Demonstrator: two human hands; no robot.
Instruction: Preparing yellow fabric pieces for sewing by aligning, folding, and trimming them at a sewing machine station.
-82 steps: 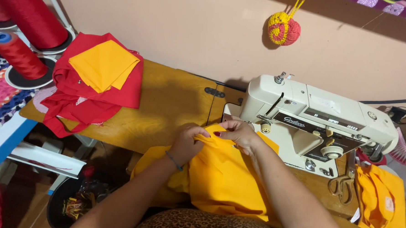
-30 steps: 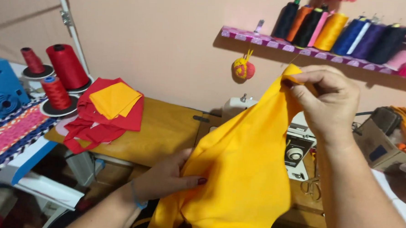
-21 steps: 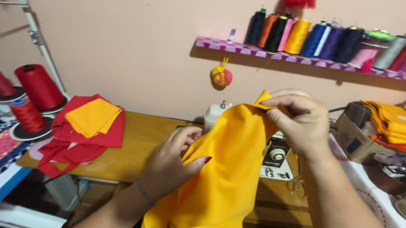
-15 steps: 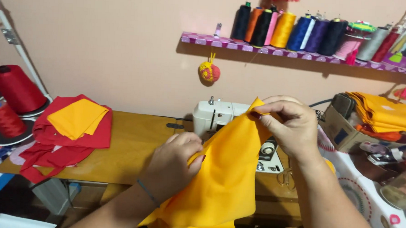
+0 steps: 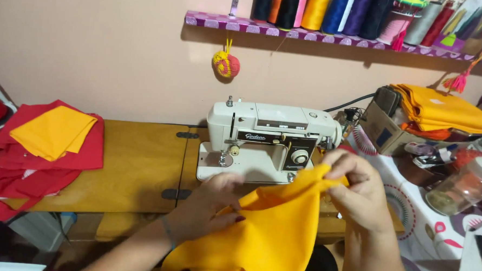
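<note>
A large piece of yellow-orange fabric (image 5: pixel 269 234) hangs in front of me, below a cream sewing machine (image 5: pixel 268 136). My right hand (image 5: pixel 357 192) pinches the fabric's upper corner at the right. My left hand (image 5: pixel 208 210) grips its left edge lower down, fingers curled into the cloth. Both hands are just in front of the machine's base.
A wooden sewing table (image 5: pixel 137 163) carries red cloth (image 5: pixel 44 165) with a folded yellow piece (image 5: pixel 54 133) at the left. A shelf (image 5: pixel 310 33) of thread cones runs above, with a crocheted ball (image 5: pixel 226 63) hanging. Stacked yellow fabric (image 5: pixel 442 109) and a glass jar (image 5: pixel 463 186) sit at the right.
The view has swung right and down, bringing the sewing machine to the centre. My hands have lowered the yellow fabric from in front of my face to just before the machine.
</note>
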